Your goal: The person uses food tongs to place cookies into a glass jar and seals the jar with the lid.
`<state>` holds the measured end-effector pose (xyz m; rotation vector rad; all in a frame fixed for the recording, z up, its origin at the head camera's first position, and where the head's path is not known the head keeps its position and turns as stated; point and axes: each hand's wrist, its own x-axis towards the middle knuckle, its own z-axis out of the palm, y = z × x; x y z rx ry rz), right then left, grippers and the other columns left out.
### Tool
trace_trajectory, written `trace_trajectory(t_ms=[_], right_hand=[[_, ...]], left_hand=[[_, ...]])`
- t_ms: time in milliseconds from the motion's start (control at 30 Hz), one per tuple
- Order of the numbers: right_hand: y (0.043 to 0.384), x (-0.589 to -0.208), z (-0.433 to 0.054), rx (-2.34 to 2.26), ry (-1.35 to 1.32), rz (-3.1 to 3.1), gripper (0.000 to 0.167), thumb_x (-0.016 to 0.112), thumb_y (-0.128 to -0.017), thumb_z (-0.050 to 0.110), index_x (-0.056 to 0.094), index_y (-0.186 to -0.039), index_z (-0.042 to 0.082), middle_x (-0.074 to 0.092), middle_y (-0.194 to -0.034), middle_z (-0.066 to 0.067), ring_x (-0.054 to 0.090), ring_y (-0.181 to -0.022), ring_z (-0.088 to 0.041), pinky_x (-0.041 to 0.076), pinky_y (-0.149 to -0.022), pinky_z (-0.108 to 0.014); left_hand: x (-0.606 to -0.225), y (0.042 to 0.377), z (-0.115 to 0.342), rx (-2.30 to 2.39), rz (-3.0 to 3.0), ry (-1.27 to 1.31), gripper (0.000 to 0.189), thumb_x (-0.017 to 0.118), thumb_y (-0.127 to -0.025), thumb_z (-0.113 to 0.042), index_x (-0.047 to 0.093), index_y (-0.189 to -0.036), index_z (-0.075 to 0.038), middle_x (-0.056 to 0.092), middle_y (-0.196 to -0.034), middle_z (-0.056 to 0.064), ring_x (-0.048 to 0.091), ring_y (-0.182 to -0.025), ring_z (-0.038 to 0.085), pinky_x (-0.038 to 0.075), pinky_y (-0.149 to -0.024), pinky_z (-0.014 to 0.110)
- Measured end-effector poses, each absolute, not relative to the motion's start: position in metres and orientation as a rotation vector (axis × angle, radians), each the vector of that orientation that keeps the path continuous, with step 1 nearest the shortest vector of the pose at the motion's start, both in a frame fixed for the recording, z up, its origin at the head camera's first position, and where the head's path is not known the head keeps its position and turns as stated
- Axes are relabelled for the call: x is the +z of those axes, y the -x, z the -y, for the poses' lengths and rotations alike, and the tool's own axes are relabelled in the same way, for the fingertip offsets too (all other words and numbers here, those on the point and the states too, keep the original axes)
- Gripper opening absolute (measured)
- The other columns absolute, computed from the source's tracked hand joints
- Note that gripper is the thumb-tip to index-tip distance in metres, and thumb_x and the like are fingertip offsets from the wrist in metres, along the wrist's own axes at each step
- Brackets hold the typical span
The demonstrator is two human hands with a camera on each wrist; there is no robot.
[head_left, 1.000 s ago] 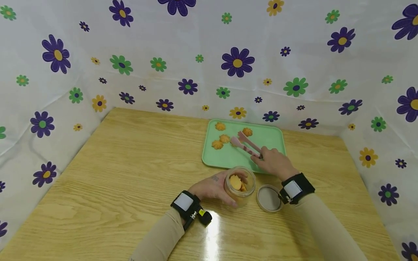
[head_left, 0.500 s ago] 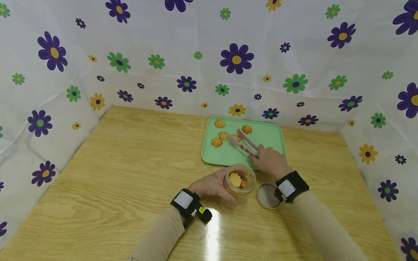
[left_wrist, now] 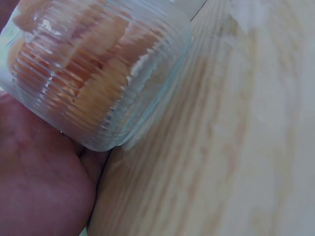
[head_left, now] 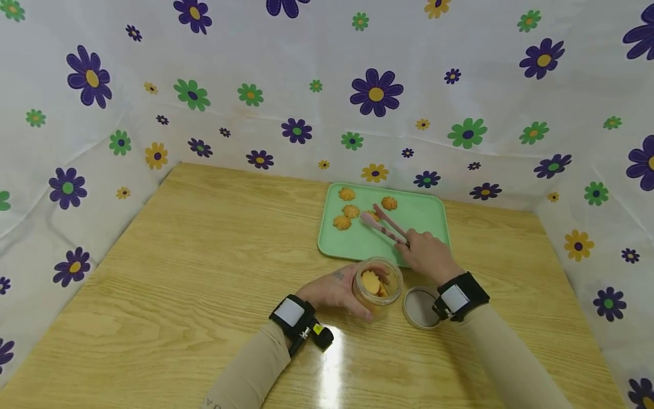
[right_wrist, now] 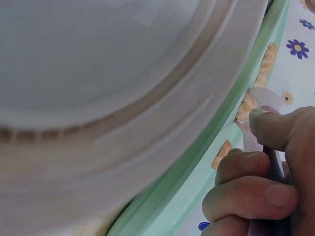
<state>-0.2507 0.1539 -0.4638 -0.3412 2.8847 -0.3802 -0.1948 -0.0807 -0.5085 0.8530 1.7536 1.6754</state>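
My left hand (head_left: 334, 292) grips a glass jar (head_left: 394, 296) from its left side, thumb in front and fingers behind. Cookies (head_left: 370, 282) lie inside the lidless jar; its ribbed wall (left_wrist: 160, 93) fills the upper left wrist view. My right hand (head_left: 429, 255) holds pink tongs (head_left: 386, 231) over a green tray (head_left: 342, 245). Between the tongs' tips sits a flower-shaped cookie (head_left: 374, 215), partly covered; whether they squeeze it I cannot tell. In the right wrist view, curled fingers (right_wrist: 248, 196) and thumb close round the tongs' dark handle.
Other cookies on the tray lie left of the tongs, with one cookie (head_left: 389, 203) just beyond the tips. A round lid (head_left: 421, 308) rests on the wooden table (head_left: 219, 238), right of the jar, beneath my right wrist. Flower-printed cloth (head_left: 286, 74) hangs behind and at both sides.
The head view shifts slightly. The tongs stay around the same cookie with only small movement, and the cookie shows more between the tips than a second ago. My left hand and the jar hold still.
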Motion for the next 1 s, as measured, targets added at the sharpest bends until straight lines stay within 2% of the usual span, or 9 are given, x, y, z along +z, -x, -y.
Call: trace_trajectory(t_ms=[533,733,1000], right_hand=[[0.235,-0.457,-0.171,-0.454,0.393,-2.865,0.033,0.053,-0.105,0.038,0.058,-0.097,0.006,0.055,-0.074,-0.008,0.05,-0.06,-0.02,0.037,-0.049,-0.03],[0.226,-0.45,-0.175,-0.521,0.446,-2.872,0.033,0.052,-0.105,0.038,0.057,-0.096,0.007,0.051,-0.07,-0.005,0.047,-0.057,-0.018,0.033,-0.048,-0.029],[0.204,-0.443,-0.187,-0.627,0.505,-2.873,0.031,0.055,-0.105,0.036,0.055,-0.092,0.008,0.044,-0.063,-0.001,0.039,-0.05,-0.013,0.028,-0.045,-0.026]], left_hand=[[-0.512,0.194,0.078,1.653,-1.794,-0.873,0.089,0.089,-0.068,0.008,0.048,-0.145,-0.009,0.056,-0.139,0.009,0.051,-0.13,0.012,0.037,-0.115,0.029],[-0.51,0.194,0.081,1.653,-1.796,-0.861,0.09,0.089,-0.068,0.008,0.047,-0.146,-0.01,0.056,-0.139,0.008,0.05,-0.131,0.013,0.037,-0.116,0.03],[-0.508,0.195,0.081,1.654,-1.792,-0.868,0.091,0.088,-0.068,0.008,0.046,-0.147,-0.006,0.056,-0.141,0.009,0.05,-0.131,0.013,0.037,-0.116,0.03]])
